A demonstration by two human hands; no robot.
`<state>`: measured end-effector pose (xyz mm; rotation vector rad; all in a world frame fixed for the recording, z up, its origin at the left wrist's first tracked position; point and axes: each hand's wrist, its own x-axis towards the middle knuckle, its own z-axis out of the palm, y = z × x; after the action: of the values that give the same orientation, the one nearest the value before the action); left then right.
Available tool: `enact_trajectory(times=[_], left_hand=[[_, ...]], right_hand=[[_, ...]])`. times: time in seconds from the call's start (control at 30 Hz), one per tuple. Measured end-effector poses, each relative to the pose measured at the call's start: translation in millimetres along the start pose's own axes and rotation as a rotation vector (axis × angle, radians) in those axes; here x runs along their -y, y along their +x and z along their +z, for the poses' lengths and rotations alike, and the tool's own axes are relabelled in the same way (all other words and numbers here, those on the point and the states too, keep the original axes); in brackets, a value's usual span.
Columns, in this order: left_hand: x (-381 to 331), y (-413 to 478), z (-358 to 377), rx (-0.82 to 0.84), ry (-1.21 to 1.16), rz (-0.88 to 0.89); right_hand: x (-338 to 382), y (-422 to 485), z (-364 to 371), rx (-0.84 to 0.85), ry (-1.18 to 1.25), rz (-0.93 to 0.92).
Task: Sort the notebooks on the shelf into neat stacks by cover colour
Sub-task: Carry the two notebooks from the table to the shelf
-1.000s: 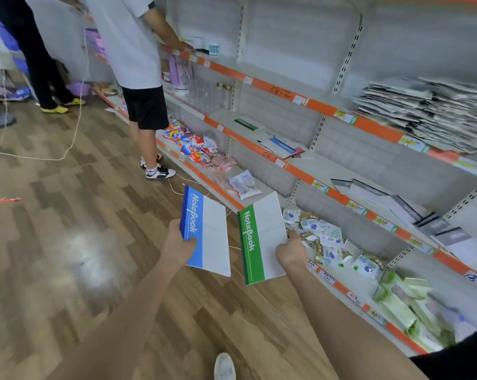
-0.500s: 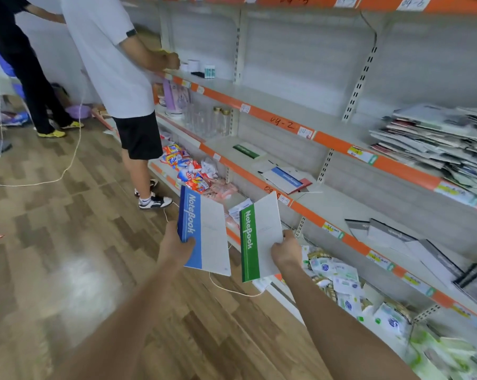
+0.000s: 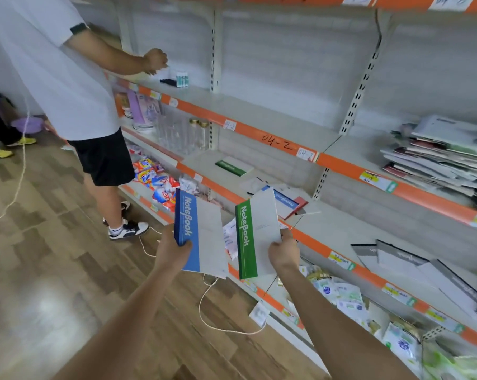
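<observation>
Left hand (image 3: 174,249): clamped on the lower spine corner of a blue notebook (image 3: 189,229), thumb across the blue band, fingers hidden behind. Right hand (image 3: 284,250): pinching a green notebook (image 3: 245,237) by its right edge, low down. Both are held upright in front of us, spines left, covers facing us, apart from each other and out over the floor in front of the shelf's front edge.

Middle shelf (image 3: 338,226), just beyond the hands: a green-spined notebook lying flat (image 3: 233,165) towards the back, left of the upright. Nearer the front edge, a small loose heap with a blue-banded cover (image 3: 285,200) on top and a red one (image 3: 300,205) under it, askew.

Our judgement: two colours in hand, each with a likely home on that shelf. Set one down at a time. Lay green on green, spine to spine, corners squared. Pull the red out before blue goes on blue.

Further right: grey-and-black covers (image 3: 412,267) fanned along the same shelf; a ragged mixed pile (image 3: 445,157) on the shelf above. Both unsorted.
</observation>
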<state>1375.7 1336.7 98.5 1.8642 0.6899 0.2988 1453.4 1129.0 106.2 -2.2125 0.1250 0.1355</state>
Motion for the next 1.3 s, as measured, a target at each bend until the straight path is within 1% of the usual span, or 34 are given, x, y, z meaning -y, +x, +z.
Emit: enact_trajectory(times=[0.1,0.23,0.4,0.47,0.7,0.83,1.03,1.17,1.3], left_hand=[[-25,48,1,0.044,-0.049,0.053],[-69,101,14,0.066,-0.097,0.188],[-122,149,46,0.139,-0.224,0.284],[-138,168,60,0.176,-0.241,0.33],[-197,233,127,0.227,-0.312,0.362],[-237,256,168,0.25,-0.407,0.347],[-272,285,224,0.285,-0.449,0.316],[-287,307,252,0.373,-0.429,0.301],[-294,331,275,0.459,-0.367,0.336]], right_hand=[[28,30,0,-0.075,0.025,-0.02],[59,70,-12,-0.231,0.123,-0.041],[82,117,-40,-0.411,0.228,-0.076],[86,137,-52,-0.471,0.256,-0.081],[97,233,-96,-0.593,0.413,-0.094],[99,286,-128,-0.612,0.454,-0.057],[84,349,-161,-0.604,0.47,0.041],[67,373,-176,-0.621,0.422,0.131],[55,391,-181,-0.617,0.409,0.195]])
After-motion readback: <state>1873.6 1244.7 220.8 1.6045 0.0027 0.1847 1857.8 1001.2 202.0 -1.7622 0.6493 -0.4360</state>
